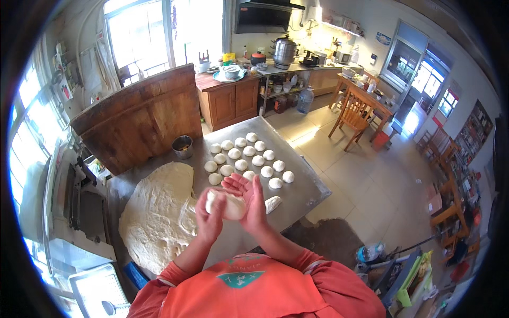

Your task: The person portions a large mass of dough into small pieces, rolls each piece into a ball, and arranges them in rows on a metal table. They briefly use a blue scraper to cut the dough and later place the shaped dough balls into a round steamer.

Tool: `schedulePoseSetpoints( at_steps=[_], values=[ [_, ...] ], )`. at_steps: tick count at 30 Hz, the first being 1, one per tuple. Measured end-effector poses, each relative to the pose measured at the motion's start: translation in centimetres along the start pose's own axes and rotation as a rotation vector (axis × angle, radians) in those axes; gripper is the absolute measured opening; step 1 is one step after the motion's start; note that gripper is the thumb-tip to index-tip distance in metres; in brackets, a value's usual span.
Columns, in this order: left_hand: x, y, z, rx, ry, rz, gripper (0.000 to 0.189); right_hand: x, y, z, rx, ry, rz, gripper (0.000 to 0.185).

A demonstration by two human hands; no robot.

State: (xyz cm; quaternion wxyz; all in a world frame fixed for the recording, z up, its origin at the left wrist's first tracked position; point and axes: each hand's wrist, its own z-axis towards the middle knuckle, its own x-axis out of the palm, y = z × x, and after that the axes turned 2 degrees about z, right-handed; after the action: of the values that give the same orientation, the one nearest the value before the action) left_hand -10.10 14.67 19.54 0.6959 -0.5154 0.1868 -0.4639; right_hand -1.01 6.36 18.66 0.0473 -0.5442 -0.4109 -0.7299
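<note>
My left hand (210,218) is wrapped around a piece of white dough (232,206), its thumb lying across the top. The dough's right end touches the palm of my right hand (254,204), whose fingers are spread and not closed around it. Both hands are above a metal-topped table (296,198). Beyond them, several round dough balls (241,165) stand in rows. A large slab of dough (155,214) covers the table's left part, its right edge torn near my left hand. A small elongated dough piece (272,204) lies just right of my right hand.
A metal cup (183,147) stands at the table's back left, before an upright wooden board (143,119). A machine with a metal housing (79,194) borders the left side. Beyond the table are a wooden cabinet (230,101) and a wooden chair (352,113).
</note>
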Motion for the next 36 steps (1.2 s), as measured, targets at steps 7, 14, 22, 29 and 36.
schedulePoseSetpoints(
  at_steps=[7, 14, 22, 29, 36],
  values=[
    [0.1, -1.7, 0.4, 0.349, 0.33, 0.527, 0.056, -0.3, 1.1, -2.0, -0.075, -0.016, -0.769, 0.038],
    [3.6, -3.3, 0.4, 0.214, 0.281, 0.091, 0.108, 2.2, 1.1, -2.7, -0.621, 0.428, -0.922, 0.051],
    [0.7, -2.0, 2.6, 0.372, 0.391, 0.4, 0.097, 0.2, 0.7, -1.4, -0.365, 0.387, -1.007, 0.064],
    [-0.8, 0.0, 0.8, 0.166, 0.102, 0.482, 0.037, 0.2, -0.3, -0.4, 0.152, -0.127, -0.084, 0.072],
    [2.4, -0.4, 1.4, 0.241, -0.047, 0.233, 0.049, -0.9, -2.7, -1.4, 0.2, -0.086, -0.193, 0.056]
  ],
)
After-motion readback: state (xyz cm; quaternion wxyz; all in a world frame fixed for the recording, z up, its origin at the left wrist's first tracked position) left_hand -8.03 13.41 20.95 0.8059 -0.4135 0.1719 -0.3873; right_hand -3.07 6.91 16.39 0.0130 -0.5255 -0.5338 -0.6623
